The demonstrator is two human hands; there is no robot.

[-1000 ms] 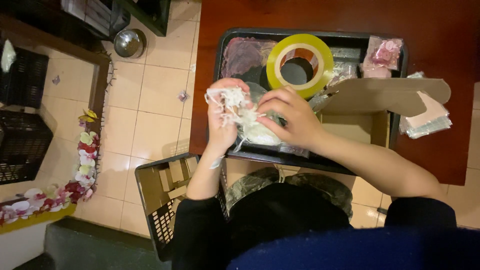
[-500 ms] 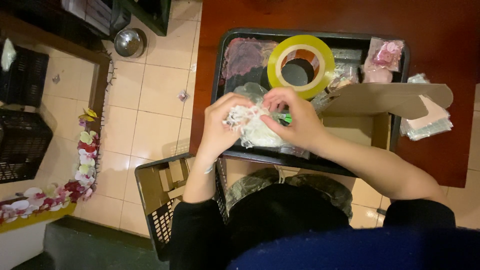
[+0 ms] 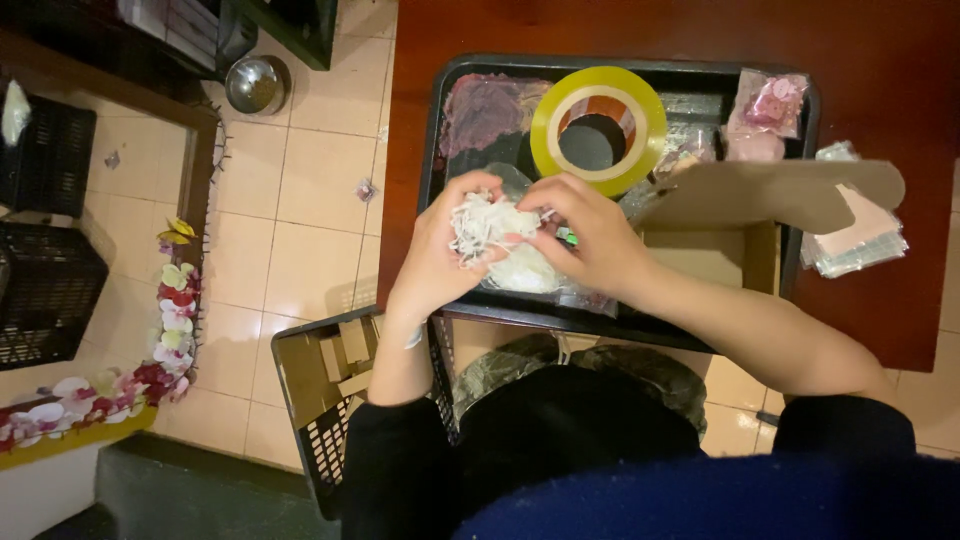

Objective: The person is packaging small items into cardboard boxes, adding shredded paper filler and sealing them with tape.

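Your hands meet above a dark table (image 3: 880, 40), over a black tray (image 3: 440, 130) that lies just beyond your wrists and holds most of what is in view. To the right of your right hand, an open cardboard box (image 3: 720, 250) sits in the tray, its flap (image 3: 770, 190) folded out above it. On the floor below your left forearm stands a black crate (image 3: 320, 440) with cardboard pieces inside. Just past your fingertips lies a yellow tape roll (image 3: 640, 120), flat in the tray. Left of the roll, beyond your left hand, rests a purplish packet (image 3: 485, 105). Farther right, well apart from your right hand, pink packets (image 3: 765, 110) lie at the tray's corner, and clear packets (image 3: 855, 240) sit on the table outside it.

Your left hand (image 3: 435, 265) is curled, fingers bent round the left side of a white shredded wad (image 3: 485, 225) and gripping it. Your right hand (image 3: 595, 240) is likewise half closed, thumb and fingers pinching the wad's right side. The wad is held between both hands, directly over a clear bag (image 3: 530, 270) of white stuff in the tray. A small green bit (image 3: 566, 237) shows at your right palm; what it is cannot be told.
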